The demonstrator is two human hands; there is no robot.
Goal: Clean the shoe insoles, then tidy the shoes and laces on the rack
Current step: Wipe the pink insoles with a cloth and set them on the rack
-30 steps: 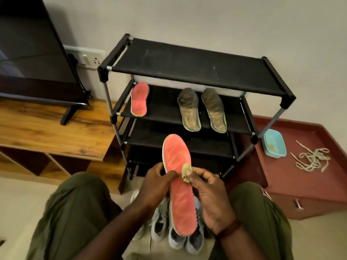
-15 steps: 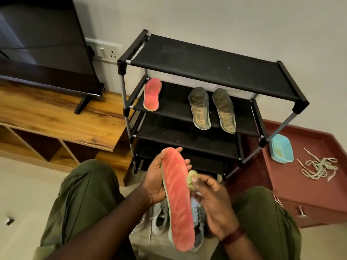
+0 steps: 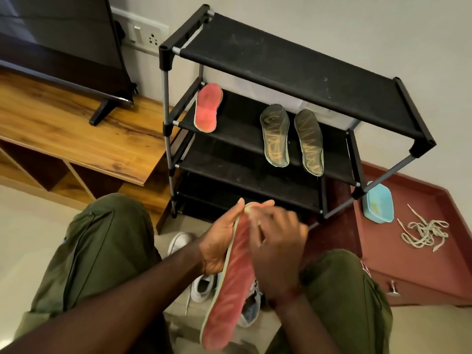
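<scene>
One red insole (image 3: 229, 284) is held slanting between a seated person's knees, toe end up, just in front of the lowest shelf of a black four-shelf rack (image 3: 306, 65). The left hand (image 3: 219, 241) cradles it from behind, fingers curled round its edge and thumb raised at the toe. The right hand (image 3: 275, 246) lies over the toe end, blurred, so whether its fingers grip anything cannot be told.

Three more insoles sit on the second shelf. A second red insole (image 3: 207, 107) lies at the left end, and two dark insoles (image 3: 275, 135) lie side by side, heels jutting past the front edge.

Shoes (image 3: 201, 287) crowd the floor under the hands, too hidden to count. The rack stands just beside a wooden TV stand (image 3: 76, 129) on its left. On its right is a low red cabinet (image 3: 408, 264), which carries one blue tub (image 3: 378, 206) and a heap of pale laces (image 3: 424, 232), set apart. Bare floor shows beyond the left knee.
</scene>
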